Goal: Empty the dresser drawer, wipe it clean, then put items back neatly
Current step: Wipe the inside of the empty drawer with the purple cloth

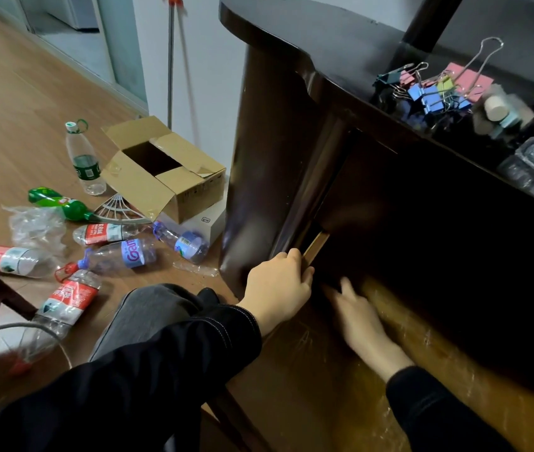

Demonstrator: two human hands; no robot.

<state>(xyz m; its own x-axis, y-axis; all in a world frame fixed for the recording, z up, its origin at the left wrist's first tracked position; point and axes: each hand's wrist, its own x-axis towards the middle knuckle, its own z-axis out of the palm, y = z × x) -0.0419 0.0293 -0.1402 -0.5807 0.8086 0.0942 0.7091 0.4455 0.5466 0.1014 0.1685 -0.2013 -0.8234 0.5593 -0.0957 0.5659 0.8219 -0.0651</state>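
Drawer [422, 353] extends away from me into the dresser [275, 158]; my left hand [278, 285] grips its left wall, my right hand [360, 321] lies flat inside, nearer the bare floor.

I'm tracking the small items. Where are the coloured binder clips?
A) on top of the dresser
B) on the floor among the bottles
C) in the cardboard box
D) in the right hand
A: the binder clips lie heaped on the dresser top, and the right hand has straight fingers with no clips in them.
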